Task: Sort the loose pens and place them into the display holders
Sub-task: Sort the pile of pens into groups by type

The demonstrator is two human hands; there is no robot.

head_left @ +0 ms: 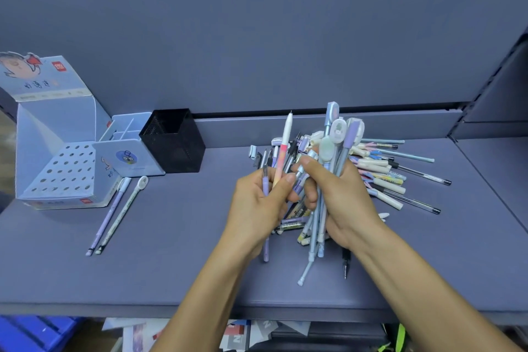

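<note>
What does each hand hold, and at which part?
The left hand grips a pink pen and a purple pen mid-barrel; the right hand grips a bunch of pens around their middles.

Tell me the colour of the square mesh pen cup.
The mesh cup is black; the head view shows it clearly.

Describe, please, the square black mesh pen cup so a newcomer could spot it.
Start at the pale-blue cardboard display box at far left. Right of it stands a pale divided organiser, then the square black mesh pen cup: the only dark holder.
</note>
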